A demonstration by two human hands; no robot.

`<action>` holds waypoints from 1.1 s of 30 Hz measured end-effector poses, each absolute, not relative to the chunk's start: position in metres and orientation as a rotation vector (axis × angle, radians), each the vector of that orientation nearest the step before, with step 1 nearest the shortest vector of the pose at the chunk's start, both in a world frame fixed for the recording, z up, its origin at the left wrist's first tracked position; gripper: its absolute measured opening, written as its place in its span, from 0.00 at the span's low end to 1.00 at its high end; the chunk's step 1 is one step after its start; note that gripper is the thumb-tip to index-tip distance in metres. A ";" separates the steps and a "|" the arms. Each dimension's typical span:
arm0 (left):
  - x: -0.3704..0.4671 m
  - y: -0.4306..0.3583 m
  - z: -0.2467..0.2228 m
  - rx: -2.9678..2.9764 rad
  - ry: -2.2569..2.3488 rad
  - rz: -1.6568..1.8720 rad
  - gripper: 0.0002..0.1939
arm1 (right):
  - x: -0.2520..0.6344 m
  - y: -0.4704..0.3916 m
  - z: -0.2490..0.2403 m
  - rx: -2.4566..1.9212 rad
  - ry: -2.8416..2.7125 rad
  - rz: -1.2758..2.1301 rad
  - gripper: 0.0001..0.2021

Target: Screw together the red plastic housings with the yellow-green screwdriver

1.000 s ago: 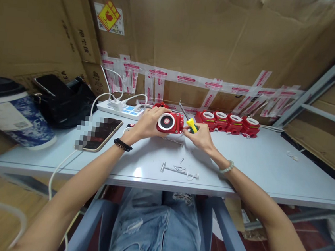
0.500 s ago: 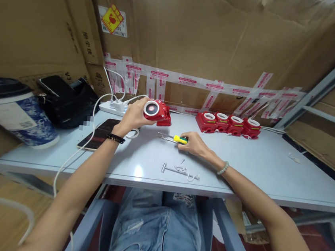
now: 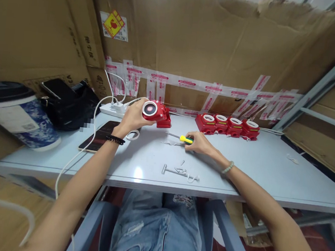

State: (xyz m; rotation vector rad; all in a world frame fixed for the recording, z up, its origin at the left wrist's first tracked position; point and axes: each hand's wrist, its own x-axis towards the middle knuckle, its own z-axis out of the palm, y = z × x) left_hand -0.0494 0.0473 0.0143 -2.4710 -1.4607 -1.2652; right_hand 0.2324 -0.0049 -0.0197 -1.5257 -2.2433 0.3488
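cardboard sheets (image 3: 194, 36) wall the back edge of the white worktop (image 3: 265, 167). left of the worktop's middle and toward that edge, the left hand (image 3: 136, 116) grips a red box (image 3: 150, 108), which looks raised, its round black face turned outward. a red part (image 3: 164, 121) shows just beside it; whether the two touch, i cannot tell. the right hand (image 3: 200, 143), near the middle, is closed around a driver (image 3: 186, 140), shaft toward the left edge, with a thin rod (image 3: 171, 143) below it.

to handle these well, i would brace the box firmly by its sides, keep the driver square to any screw head and turn with light, even pressure.

the t-bar (image 3: 174, 171) and loose screws (image 3: 183, 163) lie near the front edge, where a low sweep could knock them off. the ring (image 3: 131, 139), phone (image 3: 102, 134) and cable (image 3: 76, 152) crowd the left side. a row of boxes (image 3: 227, 126) lines the back edge, so the widest room looks to be toward the front right corner.
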 end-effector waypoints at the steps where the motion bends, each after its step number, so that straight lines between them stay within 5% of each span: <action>1: -0.049 0.047 0.015 -2.477 -1.455 -1.268 0.31 | 0.240 -0.005 -0.020 -1.528 -2.246 0.364 0.14; 18: -0.042 0.041 0.016 -2.535 -1.467 -1.179 0.33 | 0.324 -0.109 0.000 -1.611 -2.184 0.917 0.09; 26: -0.035 0.041 0.012 -2.704 -1.360 -1.189 0.32 | 0.307 -0.091 0.022 -1.567 -1.895 0.634 0.17; 33: -0.023 0.031 0.008 -3.194 -1.132 -0.986 0.33 | 0.259 -0.046 0.067 -1.321 -1.660 0.892 0.17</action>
